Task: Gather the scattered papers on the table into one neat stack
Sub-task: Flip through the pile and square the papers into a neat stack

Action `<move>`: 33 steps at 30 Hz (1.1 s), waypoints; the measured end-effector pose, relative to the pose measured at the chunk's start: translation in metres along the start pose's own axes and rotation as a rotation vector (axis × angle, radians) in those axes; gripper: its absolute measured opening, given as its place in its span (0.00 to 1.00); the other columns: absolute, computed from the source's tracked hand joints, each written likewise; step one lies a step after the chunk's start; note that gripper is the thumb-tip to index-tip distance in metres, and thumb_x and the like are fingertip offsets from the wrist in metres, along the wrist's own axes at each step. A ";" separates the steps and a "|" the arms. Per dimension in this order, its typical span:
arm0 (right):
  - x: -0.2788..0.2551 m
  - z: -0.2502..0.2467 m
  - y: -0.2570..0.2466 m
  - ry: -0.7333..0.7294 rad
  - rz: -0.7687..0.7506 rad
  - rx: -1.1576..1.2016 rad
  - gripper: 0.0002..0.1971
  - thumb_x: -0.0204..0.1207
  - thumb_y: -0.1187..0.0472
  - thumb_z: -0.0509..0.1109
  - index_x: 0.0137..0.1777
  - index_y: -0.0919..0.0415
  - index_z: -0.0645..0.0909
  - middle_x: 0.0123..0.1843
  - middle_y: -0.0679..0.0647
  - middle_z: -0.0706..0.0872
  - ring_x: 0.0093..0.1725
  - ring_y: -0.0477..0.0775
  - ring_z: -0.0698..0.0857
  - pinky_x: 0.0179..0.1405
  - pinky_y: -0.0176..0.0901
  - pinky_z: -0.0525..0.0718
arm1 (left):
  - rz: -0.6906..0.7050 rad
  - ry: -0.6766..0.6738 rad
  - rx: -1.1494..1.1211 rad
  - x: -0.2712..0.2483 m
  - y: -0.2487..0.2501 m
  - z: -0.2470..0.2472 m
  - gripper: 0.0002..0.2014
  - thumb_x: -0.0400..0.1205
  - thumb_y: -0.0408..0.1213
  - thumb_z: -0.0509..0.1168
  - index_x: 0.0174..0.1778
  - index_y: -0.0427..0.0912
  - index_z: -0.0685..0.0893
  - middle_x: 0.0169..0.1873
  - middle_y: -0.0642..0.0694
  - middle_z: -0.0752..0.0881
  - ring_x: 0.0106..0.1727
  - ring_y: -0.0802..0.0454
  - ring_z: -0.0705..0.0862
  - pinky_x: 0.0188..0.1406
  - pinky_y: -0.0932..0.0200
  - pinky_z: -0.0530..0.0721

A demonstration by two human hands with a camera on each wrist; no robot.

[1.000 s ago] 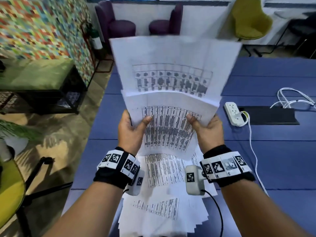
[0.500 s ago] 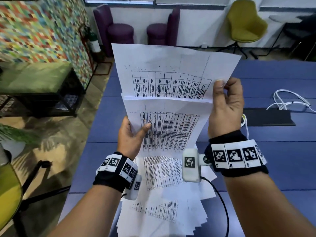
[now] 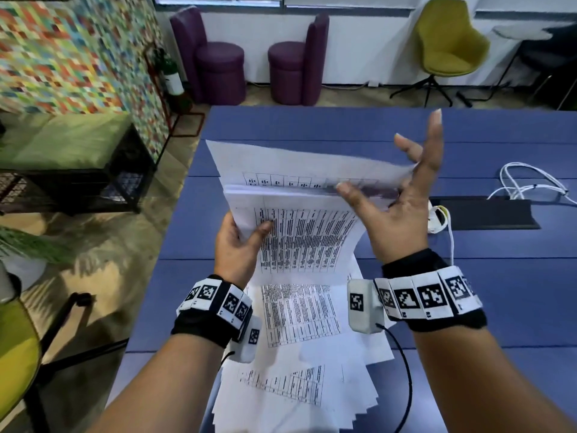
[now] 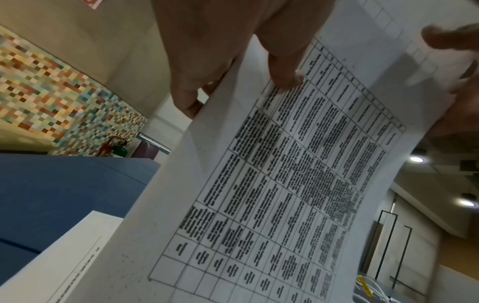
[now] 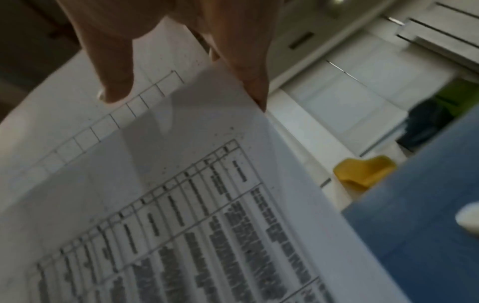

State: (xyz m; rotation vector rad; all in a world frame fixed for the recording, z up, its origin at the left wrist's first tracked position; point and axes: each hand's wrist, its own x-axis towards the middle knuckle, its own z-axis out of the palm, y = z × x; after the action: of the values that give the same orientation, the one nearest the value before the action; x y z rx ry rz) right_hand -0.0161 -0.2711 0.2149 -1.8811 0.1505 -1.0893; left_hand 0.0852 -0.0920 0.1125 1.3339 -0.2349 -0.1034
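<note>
The thin, floppy papers [image 3: 299, 232], raised over the bench [image 3: 468, 276] near its left edge, hang from the left hand [image 3: 240, 248] pinching their left edge, while the right hand [image 3: 402, 207], grip wide, should steady the sagging right edge.

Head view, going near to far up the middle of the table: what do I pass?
Fanned pile of papers on the table → held sheets, pinched by the left hand → far blue table → purple stools by the wall.
</note>
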 end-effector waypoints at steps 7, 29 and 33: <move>-0.002 -0.004 0.007 -0.076 -0.077 -0.211 0.53 0.61 0.58 0.85 0.80 0.48 0.55 0.77 0.47 0.57 0.73 0.44 0.64 0.76 0.36 0.65 | 0.012 -0.023 -0.030 -0.003 0.000 -0.003 0.16 0.81 0.20 0.65 0.63 0.36 0.76 0.51 0.49 0.89 0.51 0.61 0.88 0.53 0.67 0.83; -0.006 0.003 0.000 0.012 -0.102 -0.224 0.36 0.66 0.66 0.81 0.73 0.51 0.71 0.71 0.62 0.62 0.74 0.49 0.66 0.75 0.41 0.69 | 0.049 -0.032 -0.030 -0.006 0.005 -0.001 0.21 0.76 0.32 0.72 0.64 0.40 0.75 0.58 0.44 0.87 0.60 0.54 0.86 0.58 0.62 0.83; -0.007 0.002 0.000 0.042 -0.135 -0.213 0.28 0.67 0.65 0.81 0.66 0.55 0.77 0.68 0.60 0.65 0.70 0.39 0.68 0.69 0.36 0.71 | 0.062 -0.026 -0.030 -0.006 0.006 -0.002 0.21 0.76 0.30 0.70 0.65 0.34 0.75 0.55 0.46 0.88 0.57 0.55 0.87 0.56 0.63 0.84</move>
State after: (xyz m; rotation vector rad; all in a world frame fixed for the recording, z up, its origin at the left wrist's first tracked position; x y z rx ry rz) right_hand -0.0186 -0.2661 0.2106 -2.0826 0.1708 -1.2464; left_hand 0.0796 -0.0879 0.1178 1.2951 -0.2950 -0.0718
